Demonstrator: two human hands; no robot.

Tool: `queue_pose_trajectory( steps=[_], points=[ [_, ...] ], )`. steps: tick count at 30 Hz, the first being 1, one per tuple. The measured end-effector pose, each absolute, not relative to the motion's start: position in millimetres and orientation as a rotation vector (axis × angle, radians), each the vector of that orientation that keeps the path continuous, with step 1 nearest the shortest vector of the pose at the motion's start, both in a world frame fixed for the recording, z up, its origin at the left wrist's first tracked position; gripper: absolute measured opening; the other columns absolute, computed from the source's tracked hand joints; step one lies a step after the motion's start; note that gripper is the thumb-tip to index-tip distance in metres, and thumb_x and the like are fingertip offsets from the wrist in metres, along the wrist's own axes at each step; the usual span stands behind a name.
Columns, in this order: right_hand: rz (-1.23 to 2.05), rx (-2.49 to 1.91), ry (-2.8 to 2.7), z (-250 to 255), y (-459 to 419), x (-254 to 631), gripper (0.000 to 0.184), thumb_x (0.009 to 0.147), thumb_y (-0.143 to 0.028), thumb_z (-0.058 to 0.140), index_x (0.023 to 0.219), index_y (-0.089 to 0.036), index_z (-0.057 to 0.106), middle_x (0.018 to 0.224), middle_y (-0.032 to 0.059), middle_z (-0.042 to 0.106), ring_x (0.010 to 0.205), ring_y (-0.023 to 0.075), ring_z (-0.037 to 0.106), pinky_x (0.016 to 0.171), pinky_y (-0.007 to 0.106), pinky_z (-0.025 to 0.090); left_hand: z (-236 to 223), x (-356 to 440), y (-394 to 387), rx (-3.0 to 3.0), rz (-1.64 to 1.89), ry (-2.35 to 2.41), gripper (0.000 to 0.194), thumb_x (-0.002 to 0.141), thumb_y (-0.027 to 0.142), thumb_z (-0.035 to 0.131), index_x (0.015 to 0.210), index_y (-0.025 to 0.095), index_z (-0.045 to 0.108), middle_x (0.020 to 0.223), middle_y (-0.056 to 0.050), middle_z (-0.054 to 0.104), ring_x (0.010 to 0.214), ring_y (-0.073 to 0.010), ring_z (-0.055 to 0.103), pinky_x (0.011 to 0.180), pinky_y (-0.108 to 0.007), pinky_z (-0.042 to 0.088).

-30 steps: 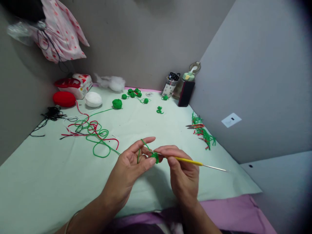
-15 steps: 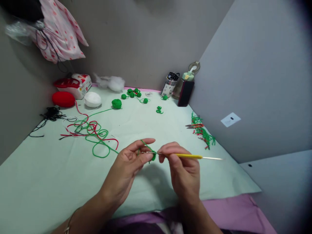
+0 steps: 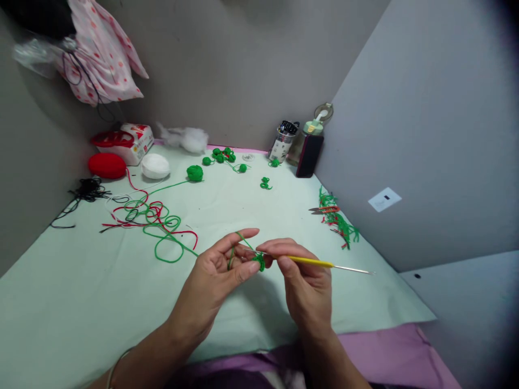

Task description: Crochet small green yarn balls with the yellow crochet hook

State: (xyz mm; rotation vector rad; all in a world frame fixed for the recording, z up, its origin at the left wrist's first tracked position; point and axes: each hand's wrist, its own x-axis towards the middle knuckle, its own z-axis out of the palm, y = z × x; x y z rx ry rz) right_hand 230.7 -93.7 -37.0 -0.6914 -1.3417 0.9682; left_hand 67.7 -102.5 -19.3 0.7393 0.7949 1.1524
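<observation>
Well, nearest to me a pink-purple cloth (image 3: 385, 351) shows below the pale green cover (image 3: 101, 302) of the counter, and a bracelet (image 3: 113, 371) circles the left wrist. Just beyond, the left hand (image 3: 213, 275) pinches a small green crocheted piece (image 3: 259, 262) between thumb and fingers, its forefinger stretched out with a green strand (image 3: 245, 240) looped over it. The right hand (image 3: 306, 286) has its fingers pressed together around the yellow-handled hook (image 3: 310, 261), whose thin far tip meets the piece, held above the counter between both hands

Farther left lies a loose tangle of green, red, white and black yarn (image 3: 162, 221); to the right, orange-handled snips (image 3: 324, 209) rest on green and red clippings (image 3: 343, 229). Past them sit some little green curls (image 3: 265, 183), a heap of black yarn (image 3: 87, 189), a green yarn ball (image 3: 195, 173), a red ball (image 3: 107, 165) and a white ball (image 3: 155, 166). Along the back I see small green balls (image 3: 219, 155) in a cluster, a pen cup (image 3: 280, 147), a dark phone (image 3: 310, 155) upright before a bottle (image 3: 314, 128), white fluff (image 3: 190, 139), and a red-and-white box (image 3: 138, 141), with a dotted pink cloth (image 3: 103, 54) hanging above
</observation>
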Motion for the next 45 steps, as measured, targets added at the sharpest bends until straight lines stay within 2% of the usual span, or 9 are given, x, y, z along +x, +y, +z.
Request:
queue_pose_trajectory(
  steps=[9,21,27,29,33,35,38,42,45],
  points=[
    [1.030,-0.734,-1.243,-35,-97,233,0.023,0.108,-0.032,0.057,0.102,-0.023,0.077,0.096,0.0057,0.080,0.076,0.0171,0.073,0.073,0.034,0.061,-20,64,-102,0.809,1.172,0.889,0.035,0.082,0.032,0.089,0.117,0.031,0.083,0.088,0.000,0.066,0.086,-0.0167,0.058,0.082,-0.028,0.048],
    [0.651,-0.758,-1.544,-34,-110,235,0.030,0.108,-0.013,0.049,0.118,-0.028,0.072,0.105,0.0050,0.079,0.089,0.0202,0.073,0.077,0.039,0.062,-22,61,-106,0.930,1.201,0.997,0.031,0.087,0.028,0.085,0.117,0.035,0.083,0.087,0.003,0.062,0.072,-0.0120,0.048,0.074,-0.025,0.044],
    [0.126,-0.799,-1.911,-43,-111,240,0.042,0.098,-0.009,0.065,0.135,-0.029,0.071,0.112,0.0093,0.078,0.102,0.0243,0.075,0.083,0.039,0.064,-18,68,-104,0.770,1.190,0.897,0.043,0.081,0.029,0.091,0.123,0.034,0.080,0.087,0.003,0.065,0.078,-0.0112,0.054,0.076,-0.022,0.046],
    [0.032,-0.814,-1.943,-45,-112,240,0.046,0.095,-0.008,0.070,0.136,-0.030,0.071,0.115,0.0095,0.077,0.106,0.0246,0.074,0.086,0.038,0.063,-16,69,-103,0.622,1.130,0.782,0.045,0.080,0.030,0.092,0.123,0.029,0.081,0.080,0.004,0.063,0.067,-0.0079,0.049,0.076,-0.022,0.048],
    [0.426,-0.793,-1.616,-41,-108,235,0.031,0.104,-0.014,0.057,0.124,-0.030,0.076,0.100,0.0049,0.077,0.091,0.0208,0.071,0.077,0.036,0.060,-15,66,-102,0.458,1.071,0.674,0.033,0.082,0.024,0.090,0.114,0.023,0.084,0.066,0.010,0.052,0.051,-0.0020,0.027,0.090,-0.029,0.052],
    [0.640,-0.748,-1.444,-37,-105,232,0.027,0.107,-0.018,0.054,0.114,-0.029,0.078,0.091,0.0022,0.075,0.082,0.0183,0.068,0.072,0.033,0.058,-16,66,-102,0.510,1.108,0.714,0.032,0.082,0.025,0.089,0.114,0.025,0.084,0.072,0.007,0.058,0.058,-0.0038,0.041,0.090,-0.026,0.050],
    [0.735,-0.719,-1.449,-34,-101,229,0.022,0.106,-0.020,0.059,0.108,-0.028,0.079,0.094,0.0025,0.077,0.089,0.0182,0.071,0.076,0.032,0.059,-19,69,-104,0.644,1.138,0.744,0.034,0.081,0.026,0.091,0.114,0.029,0.084,0.085,0.002,0.068,0.082,-0.0101,0.058,0.085,-0.022,0.047],
    [0.570,-0.777,-1.593,-39,-105,230,0.029,0.103,-0.011,0.059,0.119,-0.028,0.077,0.104,0.0043,0.080,0.098,0.0194,0.073,0.082,0.033,0.062,-22,75,-106,0.693,1.169,0.783,0.034,0.080,0.027,0.092,0.113,0.030,0.085,0.088,0.002,0.069,0.086,-0.0111,0.059,0.083,-0.020,0.047],
    [0.285,-0.844,-1.775,-44,-110,232,0.038,0.099,-0.007,0.065,0.128,-0.029,0.076,0.114,0.0072,0.078,0.101,0.0208,0.073,0.083,0.034,0.062,-22,76,-105,0.598,1.157,0.780,0.041,0.078,0.030,0.094,0.117,0.028,0.084,0.083,0.003,0.069,0.072,-0.0077,0.054,0.076,-0.018,0.048]
  ],
)
